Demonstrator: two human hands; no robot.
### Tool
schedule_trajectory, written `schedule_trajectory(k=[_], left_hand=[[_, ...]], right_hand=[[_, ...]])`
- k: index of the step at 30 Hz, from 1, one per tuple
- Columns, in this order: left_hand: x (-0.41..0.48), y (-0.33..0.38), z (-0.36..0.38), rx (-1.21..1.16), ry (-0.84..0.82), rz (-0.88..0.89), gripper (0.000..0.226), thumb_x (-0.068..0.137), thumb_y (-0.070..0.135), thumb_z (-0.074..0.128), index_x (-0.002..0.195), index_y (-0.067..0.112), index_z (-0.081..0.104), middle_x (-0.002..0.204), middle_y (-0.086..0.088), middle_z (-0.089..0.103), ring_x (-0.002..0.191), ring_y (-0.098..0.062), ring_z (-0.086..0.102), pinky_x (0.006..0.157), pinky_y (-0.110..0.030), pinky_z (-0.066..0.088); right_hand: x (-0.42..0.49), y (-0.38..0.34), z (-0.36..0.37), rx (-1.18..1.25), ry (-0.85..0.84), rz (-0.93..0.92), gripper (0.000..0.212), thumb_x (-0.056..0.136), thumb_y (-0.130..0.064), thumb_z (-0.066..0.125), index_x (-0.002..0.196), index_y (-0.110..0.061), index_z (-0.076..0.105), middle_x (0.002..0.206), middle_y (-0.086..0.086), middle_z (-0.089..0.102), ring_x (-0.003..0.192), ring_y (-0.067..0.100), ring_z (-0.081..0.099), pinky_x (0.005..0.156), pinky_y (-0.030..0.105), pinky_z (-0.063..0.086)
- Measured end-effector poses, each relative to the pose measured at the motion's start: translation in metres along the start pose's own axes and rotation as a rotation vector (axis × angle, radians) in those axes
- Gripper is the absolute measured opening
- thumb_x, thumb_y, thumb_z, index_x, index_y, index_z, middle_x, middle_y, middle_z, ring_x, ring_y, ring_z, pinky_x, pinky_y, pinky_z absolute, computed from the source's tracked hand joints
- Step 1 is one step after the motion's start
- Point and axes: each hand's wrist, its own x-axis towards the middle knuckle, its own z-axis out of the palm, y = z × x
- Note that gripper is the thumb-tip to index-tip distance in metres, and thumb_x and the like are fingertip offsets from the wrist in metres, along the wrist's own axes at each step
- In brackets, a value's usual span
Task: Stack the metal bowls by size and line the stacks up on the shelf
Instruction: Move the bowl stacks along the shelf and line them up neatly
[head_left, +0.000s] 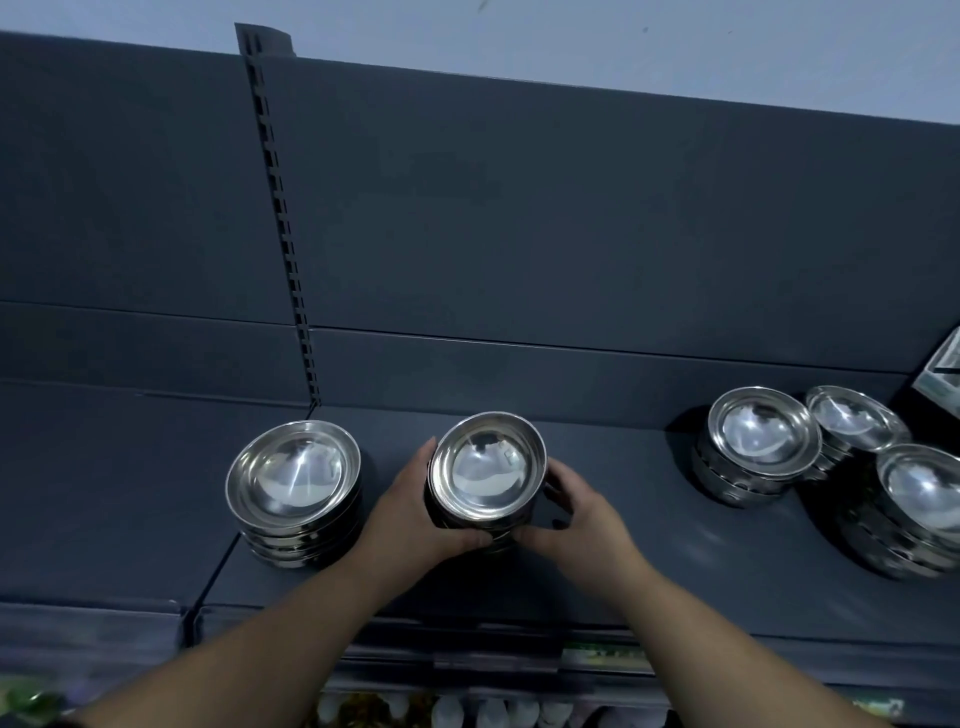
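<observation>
The left hand (415, 512) and right hand (574, 512) are closed around the sides of a bowl stack (485, 467), which is held upright on the shelf (597, 566). A finished stack (293, 480) is seen just to its left; three more stacks (761, 436) are grouped well apart on the right, so alignment leftward is judged likeliest.

The bowls (487, 470) are polished metal, mirror-glossy, their smooth insides throwing back pale glare, and the same bright finish shows on the left stack (294, 480) and the right stacks (761, 441). The shelf (623, 561) and back panel (571, 208) look like matt, dark grey painted metal, smooth and almost without shine. The slotted upright (280, 208) has the same dull finish.
</observation>
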Motion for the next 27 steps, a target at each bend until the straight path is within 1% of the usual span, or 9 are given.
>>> schedule_trajectory(k=[2, 4, 8, 11, 16, 21, 23, 25, 27], left_hand=[[-0.002, -0.001, 0.002, 0.017, -0.005, -0.010, 0.121, 0.054, 0.034, 0.091, 0.150, 0.026, 0.018, 0.149, 0.005, 0.037, 0.135, -0.010, 0.036, 0.110, -0.024, 0.029], [-0.003, -0.002, 0.003, 0.027, -0.013, -0.017, 0.121, 0.055, 0.033, 0.091, 0.150, 0.024, 0.017, 0.150, 0.004, 0.035, 0.134, -0.008, 0.035, 0.109, -0.021, 0.027], [-0.002, -0.001, 0.001, 0.025, -0.018, -0.016, 0.123, 0.054, 0.034, 0.091, 0.151, 0.024, 0.015, 0.151, 0.004, 0.033, 0.135, -0.007, 0.033, 0.107, -0.019, 0.025], [-0.002, 0.002, 0.001, 0.013, -0.024, -0.005, 0.124, 0.054, 0.037, 0.091, 0.151, 0.027, 0.014, 0.151, 0.007, 0.032, 0.135, -0.007, 0.033, 0.106, -0.019, 0.026], [-0.002, 0.004, -0.001, 0.014, -0.020, 0.015, 0.123, 0.054, 0.039, 0.090, 0.150, 0.028, 0.015, 0.151, 0.008, 0.033, 0.135, -0.005, 0.033, 0.108, -0.020, 0.026], [-0.002, 0.006, -0.007, -0.004, -0.045, 0.023, 0.119, 0.058, 0.037, 0.089, 0.150, 0.031, 0.014, 0.149, 0.010, 0.035, 0.129, 0.000, 0.034, 0.105, -0.017, 0.026], [-0.003, 0.007, -0.008, -0.003, -0.051, 0.029, 0.118, 0.059, 0.035, 0.089, 0.150, 0.032, 0.014, 0.148, 0.012, 0.036, 0.127, 0.002, 0.034, 0.104, -0.017, 0.025], [-0.003, 0.007, -0.009, 0.009, -0.049, 0.042, 0.119, 0.058, 0.035, 0.089, 0.150, 0.033, 0.014, 0.148, 0.012, 0.036, 0.128, 0.002, 0.033, 0.106, -0.017, 0.026], [-0.002, 0.007, -0.010, 0.016, -0.038, 0.054, 0.120, 0.056, 0.033, 0.090, 0.149, 0.034, 0.015, 0.148, 0.014, 0.036, 0.129, 0.003, 0.033, 0.106, -0.017, 0.026]], right_hand=[[-0.002, 0.001, -0.001, -0.024, -0.019, -0.001, 0.080, 0.070, -0.011, 0.081, 0.138, -0.032, 0.044, 0.127, -0.012, 0.058, 0.125, 0.005, 0.049, 0.104, 0.027, 0.042], [-0.004, 0.001, -0.002, -0.039, -0.047, 0.000, 0.081, 0.073, -0.011, 0.080, 0.141, -0.031, 0.040, 0.127, -0.012, 0.055, 0.126, 0.007, 0.046, 0.102, 0.024, 0.040], [-0.005, 0.001, -0.002, -0.023, -0.031, -0.017, 0.082, 0.072, -0.013, 0.081, 0.140, -0.037, 0.040, 0.132, -0.014, 0.054, 0.128, 0.006, 0.046, 0.104, 0.028, 0.040], [-0.004, 0.000, -0.003, -0.007, -0.005, -0.033, 0.089, 0.067, -0.015, 0.084, 0.141, -0.038, 0.039, 0.134, -0.015, 0.054, 0.128, 0.003, 0.046, 0.108, 0.032, 0.040], [-0.004, -0.003, -0.004, -0.014, 0.002, -0.045, 0.092, 0.066, -0.018, 0.086, 0.142, -0.038, 0.039, 0.134, -0.015, 0.054, 0.128, 0.003, 0.046, 0.109, 0.031, 0.040], [-0.005, -0.001, -0.007, -0.085, 0.006, -0.038, 0.081, 0.068, -0.023, 0.085, 0.138, -0.034, 0.046, 0.128, -0.015, 0.055, 0.122, 0.004, 0.048, 0.103, 0.024, 0.041], [-0.006, 0.000, -0.006, -0.094, 0.009, -0.030, 0.083, 0.067, -0.023, 0.085, 0.139, -0.033, 0.045, 0.127, -0.016, 0.054, 0.121, 0.005, 0.048, 0.103, 0.024, 0.041], [-0.006, 0.000, -0.004, -0.071, 0.018, -0.036, 0.090, 0.065, -0.024, 0.086, 0.141, -0.036, 0.040, 0.130, -0.019, 0.053, 0.123, 0.004, 0.048, 0.105, 0.027, 0.041], [-0.005, 0.000, -0.001, -0.062, 0.021, -0.070, 0.089, 0.065, -0.022, 0.086, 0.138, -0.042, 0.040, 0.130, -0.022, 0.053, 0.123, -0.001, 0.048, 0.105, 0.023, 0.040]])
